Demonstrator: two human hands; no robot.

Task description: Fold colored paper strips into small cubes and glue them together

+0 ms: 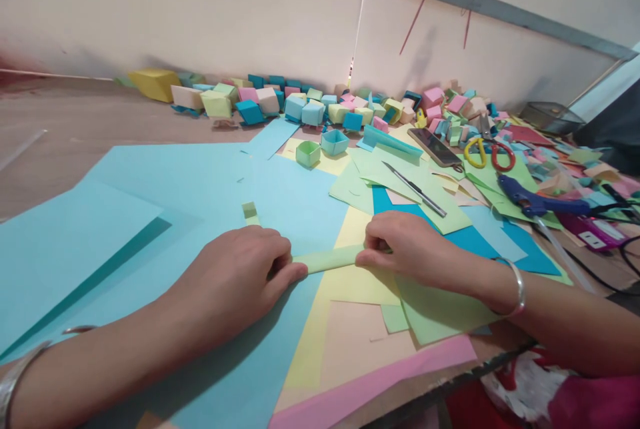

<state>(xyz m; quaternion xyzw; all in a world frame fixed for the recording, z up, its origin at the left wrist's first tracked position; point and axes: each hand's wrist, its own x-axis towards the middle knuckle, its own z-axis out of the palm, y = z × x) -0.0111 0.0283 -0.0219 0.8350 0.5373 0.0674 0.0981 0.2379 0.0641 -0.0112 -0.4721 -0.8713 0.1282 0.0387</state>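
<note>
Two hands work one folded green paper strip (327,259), which lies flat on a yellow sheet (350,232) near the middle of the tabletop (75,129), just right of a large light-blue sheet (200,182).

Left hand (240,275): knuckles up, forearm entering from the near left, fingers (293,273) curled and closed on the strip's left end, pressing it down.

Right hand (410,249): forearm entering from the near right, bracelet (517,289) at the wrist, fingers (367,257) closed on the strip's right end. Whether the thumb sits under the paper cannot be told.

Assessment: the strip looks to be mid-crease. Good practice would be to keep both ends pinned and level, hold the long edges aligned, and run firm pressure along the fold from one end to the other so that the layers do not skew.

Also noted: a craft knife (415,189), a phone (435,147), scissors (487,152) and a blue glue gun (535,202) to the far right, well apart from the hands; a row of paper cubes (310,109) along the far wall.
</note>
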